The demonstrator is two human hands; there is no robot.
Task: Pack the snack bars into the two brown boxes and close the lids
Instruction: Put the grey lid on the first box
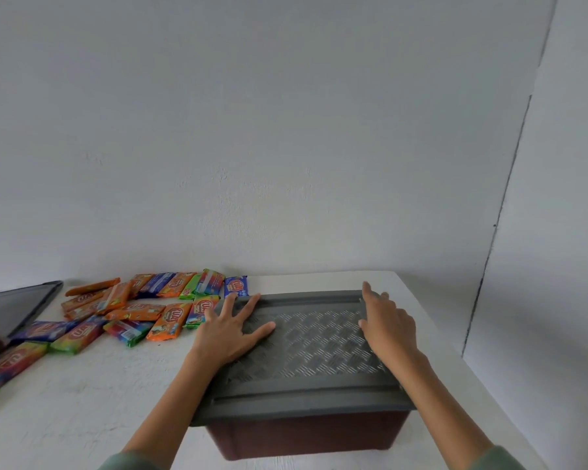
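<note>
Two hands of yours lie on the grey lid (306,340), which sits flat on the brown box (306,435) at the 6 o'clock part of the white desk (82,401). Your left hand (231,330) rests palm down on the lid's 9 o'clock side, its fingers (252,305) straight and spread wide, reaching toward the far left corner. Your right hand (389,329) lies along the 3 o'clock edge, its fingers (367,291) straight and close together, pointing at the far right corner, with the thumb on the ribbed top. Neither hand is pinching anything. The lid has a raised checker-plate pattern in the middle and a smooth rim.

Many snack bars (133,310) lie loose on the desk at 10 o'clock of the box, overlapping one another, in orange, green, blue and rainbow wrappers. One blue bar (235,286) lies just beyond the lid's far left corner. Each wrapper carries a red oval logo with pale letters, too blurred to read.

At 9 o'clock, cut by the frame's edge, a dark panel (14,305) tilts upward with something brown under it.
</note>
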